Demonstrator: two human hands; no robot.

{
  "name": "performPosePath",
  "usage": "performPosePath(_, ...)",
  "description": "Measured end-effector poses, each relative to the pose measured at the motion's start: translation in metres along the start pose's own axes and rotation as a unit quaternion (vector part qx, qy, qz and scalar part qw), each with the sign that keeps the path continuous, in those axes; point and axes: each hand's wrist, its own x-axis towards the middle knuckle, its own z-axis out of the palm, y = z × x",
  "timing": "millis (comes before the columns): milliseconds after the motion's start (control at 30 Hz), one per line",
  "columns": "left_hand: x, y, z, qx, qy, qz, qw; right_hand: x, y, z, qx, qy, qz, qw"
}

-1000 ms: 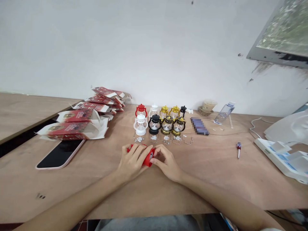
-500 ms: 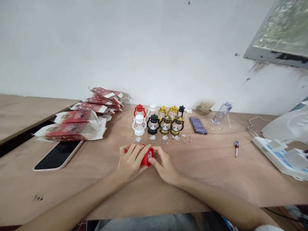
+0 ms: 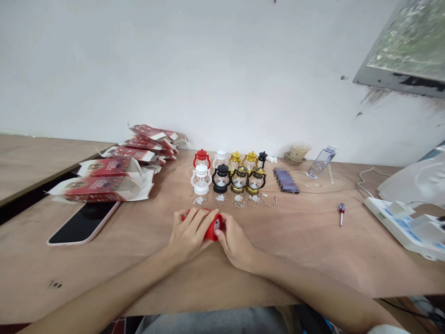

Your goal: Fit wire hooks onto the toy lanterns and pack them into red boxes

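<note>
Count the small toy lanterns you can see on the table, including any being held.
10. Back row of five: red, white, gold, gold, black. Front row of four: white, black, two gold-and-black. One red lantern lies in the hands. None seem hidden.

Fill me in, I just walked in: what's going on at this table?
A person holds a small red lantern lying on its side on the wooden table; the left hand wraps its body and the right hand works at its base. Behind it stand two rows of finished mini lanterns, with red boxes, a phone and a screwdriver nearby.
</note>
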Motion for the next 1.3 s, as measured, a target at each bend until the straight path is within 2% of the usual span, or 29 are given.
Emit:
performPosePath(400,0.006,0.002,-0.006,0.016,0.021,0.027,0.999,0.001,0.000,-0.001,-0.130,0.026,-0.070,0.989)
performPosePath(600,0.005,0.003,-0.005,0.038,0.026,0.027,0.999,0.002,0.000,0.000,-0.190,0.047,-0.076,0.978)
performPosePath(733,0.005,0.001,-0.003,0.063,0.001,0.020,0.998,0.004,0.001,0.001,-0.213,0.049,-0.083,0.972)
performPosePath(833,0.006,-0.001,-0.003,0.072,-0.019,0.013,0.997,0.004,0.004,0.002,-0.232,0.077,-0.104,0.964)
performPosePath(1067,0.006,-0.003,-0.004,0.081,-0.035,0.002,0.996,0.005,0.006,-0.001,-0.329,0.131,-0.185,0.917)
performPosePath(1200,0.006,-0.011,-0.004,0.103,-0.048,-0.016,0.993,0.006,0.007,-0.017,-0.402,0.131,-0.254,0.870)
performPosePath(1267,0.006,-0.018,-0.005,0.119,-0.053,-0.027,0.991,0.007,0.013,-0.027,-0.469,0.136,-0.229,0.842)
performPosePath(1300,0.005,-0.021,-0.005,0.125,-0.054,-0.032,0.990,0.008,0.017,-0.032,-0.504,0.135,-0.186,0.832)
